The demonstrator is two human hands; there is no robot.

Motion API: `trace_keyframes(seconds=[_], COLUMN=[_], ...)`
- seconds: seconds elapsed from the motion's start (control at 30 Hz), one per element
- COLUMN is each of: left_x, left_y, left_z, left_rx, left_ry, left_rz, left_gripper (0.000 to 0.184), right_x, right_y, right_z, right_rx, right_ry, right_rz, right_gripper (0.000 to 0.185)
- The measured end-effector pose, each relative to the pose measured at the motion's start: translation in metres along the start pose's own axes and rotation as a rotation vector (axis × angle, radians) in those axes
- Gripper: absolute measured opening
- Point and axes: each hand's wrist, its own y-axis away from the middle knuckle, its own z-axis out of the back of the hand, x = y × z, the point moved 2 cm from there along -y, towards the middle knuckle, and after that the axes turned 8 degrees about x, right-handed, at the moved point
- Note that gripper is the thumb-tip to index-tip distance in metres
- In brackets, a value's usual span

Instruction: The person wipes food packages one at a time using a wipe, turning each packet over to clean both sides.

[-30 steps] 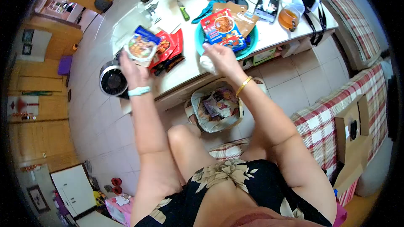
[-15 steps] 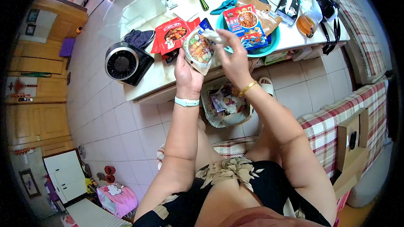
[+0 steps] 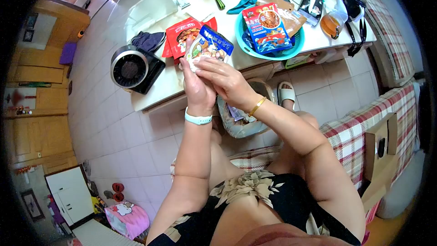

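Note:
My left hand (image 3: pixel 199 92) supports a food packet (image 3: pixel 216 41) from below and along its left side. The packet has a blue top band and a picture of a dish, and it is tilted over the table's front edge. My right hand (image 3: pixel 227 81) lies across its lower part with fingers close together, pressing a white tissue (image 3: pixel 193 65) that is mostly hidden under them. Behind the packet, red food packets (image 3: pixel 182 31) lie on the table. To the right, a teal basket (image 3: pixel 298 45) holds a red-and-blue packet (image 3: pixel 267 27) and brown ones.
The white table (image 3: pixel 154 98) bears a black round-topped device (image 3: pixel 130 67), a dark cloth (image 3: pixel 149 41), a green-handled knife (image 3: pixel 218 1), a teal cloth (image 3: pixel 243 4) and a glass jug of amber liquid (image 3: pixel 331 26). Below my hands stands a lined waste bin (image 3: pixel 246 130). A plaid-covered seat (image 3: pixel 341 146) is beside me.
The packet has turned, so its blue band now shows at the upper right. My right hand has come down and left with the tissue onto the packet's lower part.

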Motion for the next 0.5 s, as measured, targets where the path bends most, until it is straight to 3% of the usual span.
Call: trace_keyframes(seconds=[0.13,0.3,0.5], left_x=[-0.002,0.005,0.017], left_y=[0.011,0.019,0.019], left_z=[-0.009,-0.030,-0.029], left_rx=[0.014,0.104,0.111], left_ry=[0.028,0.050,-0.043], left_rz=[0.016,0.043,0.032], left_gripper=[0.062,0.065,0.068], right_x=[-0.001,-0.021,-0.018], right_y=[-0.007,-0.012,-0.008], right_z=[0.014,0.045,0.044], right_rx=[-0.021,-0.166,-0.235], right_ry=[0.080,0.346,0.230], right_rz=[0.110,0.023,-0.091], right_gripper=[0.035,0.037,0.039])
